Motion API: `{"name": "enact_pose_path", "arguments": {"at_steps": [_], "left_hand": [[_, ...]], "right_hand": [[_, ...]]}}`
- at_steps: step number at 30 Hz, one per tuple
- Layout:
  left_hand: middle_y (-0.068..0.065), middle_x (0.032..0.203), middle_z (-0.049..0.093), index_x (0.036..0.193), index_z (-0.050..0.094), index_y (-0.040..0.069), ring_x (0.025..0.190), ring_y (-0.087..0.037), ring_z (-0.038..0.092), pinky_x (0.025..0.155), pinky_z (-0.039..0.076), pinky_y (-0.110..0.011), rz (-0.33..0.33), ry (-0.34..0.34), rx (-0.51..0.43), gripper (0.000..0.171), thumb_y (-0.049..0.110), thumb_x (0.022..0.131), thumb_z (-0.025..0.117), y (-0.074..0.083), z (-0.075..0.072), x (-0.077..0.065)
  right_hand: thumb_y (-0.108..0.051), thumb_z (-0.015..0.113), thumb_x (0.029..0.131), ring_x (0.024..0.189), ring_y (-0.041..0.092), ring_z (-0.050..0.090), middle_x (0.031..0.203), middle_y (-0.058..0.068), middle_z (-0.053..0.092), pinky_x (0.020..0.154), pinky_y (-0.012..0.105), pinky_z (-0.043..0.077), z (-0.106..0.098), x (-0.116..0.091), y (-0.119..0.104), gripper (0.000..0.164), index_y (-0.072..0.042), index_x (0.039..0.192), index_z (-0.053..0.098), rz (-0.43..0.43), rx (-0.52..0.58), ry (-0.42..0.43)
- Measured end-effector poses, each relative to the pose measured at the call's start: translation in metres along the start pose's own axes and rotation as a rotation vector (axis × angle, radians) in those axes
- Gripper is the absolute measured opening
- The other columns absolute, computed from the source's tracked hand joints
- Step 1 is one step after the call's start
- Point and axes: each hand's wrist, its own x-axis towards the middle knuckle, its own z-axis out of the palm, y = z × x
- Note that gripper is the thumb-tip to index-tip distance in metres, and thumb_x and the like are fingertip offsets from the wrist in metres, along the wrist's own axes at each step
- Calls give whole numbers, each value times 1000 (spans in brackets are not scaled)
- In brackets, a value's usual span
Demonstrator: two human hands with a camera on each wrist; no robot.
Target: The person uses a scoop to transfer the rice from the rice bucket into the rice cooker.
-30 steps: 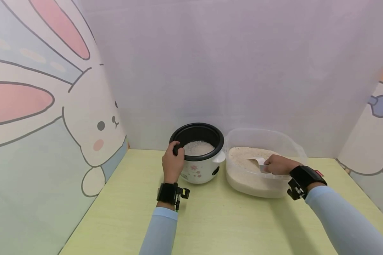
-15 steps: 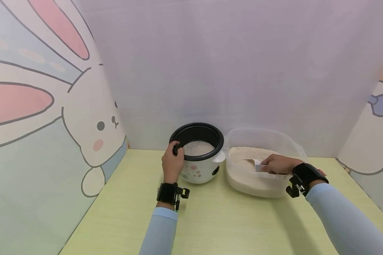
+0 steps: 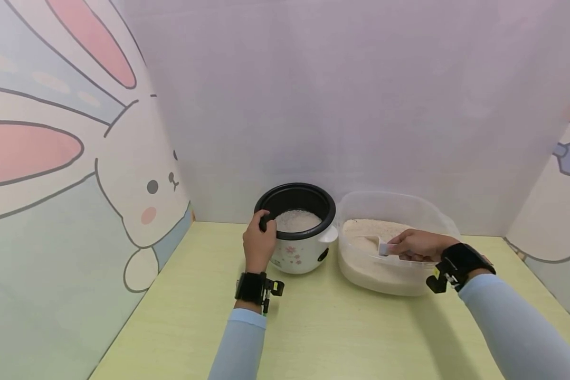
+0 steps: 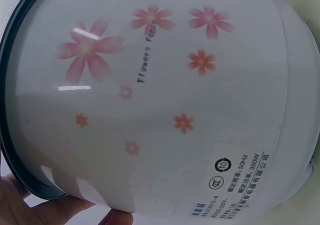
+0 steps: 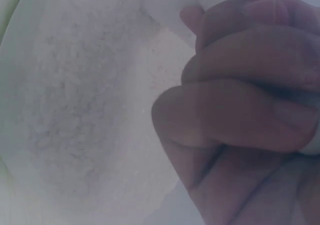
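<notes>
A white rice cooker [image 3: 285,257] with pink flowers and a black rim stands upright, some rice [image 3: 296,221] in its pot. My left hand [image 3: 259,244] grips its left side at the rim; the fingers [image 4: 47,207] also show in the left wrist view. To the right, a clear plastic bin [image 3: 394,201] holds a broad bed of rice [image 3: 368,228]. Inside it, my right hand [image 3: 420,244] holds a white scoop [image 3: 383,248] by its handle, its bowl partly in the rice. The right wrist view shows curled fingers [image 5: 235,112] above the grains.
Cooker and bin stand side by side on a pale yellow-green table [image 3: 342,332]. A plain light curtain [image 3: 313,95] hangs close behind them. A rabbit-patterned panel [image 3: 123,200] borders the left side, and another printed panel [image 3: 546,227] borders the right.
My right hand has shifted and turned slightly within the bin, and the scoop has moved a little left and tilted with it. The left hand has kept its grip on the rice cooker.
</notes>
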Motion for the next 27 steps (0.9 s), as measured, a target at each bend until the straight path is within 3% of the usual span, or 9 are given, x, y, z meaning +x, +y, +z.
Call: {"name": "enact_pose_path", "arguments": {"at_steps": [9,12,19,27], "left_hand": [[-6,71,48,131,66,7,52,-18,35,53,31,-33,19,-4,-13,35,19,100,55,0,0,0],[-5,69,46,131,66,8,52,-17,33,53,31,-33,15,-5,-11,36,20,100,54,-1,0,0],[-6,72,49,131,66,8,53,-18,34,53,31,-35,16,-2,-16,36,21,100,54,-1,0,0],[-10,80,57,130,67,10,56,-19,37,55,32,-34,7,10,-2,35,22,100,55,0,0,0]], "right_hand": [[-16,42,111,51,9,25,74,1,47,51,29,25,-3,-5,-2,44,18,138,44,-35,143,-14],[-19,40,111,51,11,23,74,0,46,52,31,22,-5,-5,-1,42,16,135,48,-74,198,-40],[-18,34,113,51,16,15,72,-2,44,52,36,18,-10,-6,1,32,-6,122,62,-158,307,-120],[-16,33,113,53,16,15,74,-3,45,51,35,17,-11,-6,5,30,-7,118,61,-204,371,-129]]}}
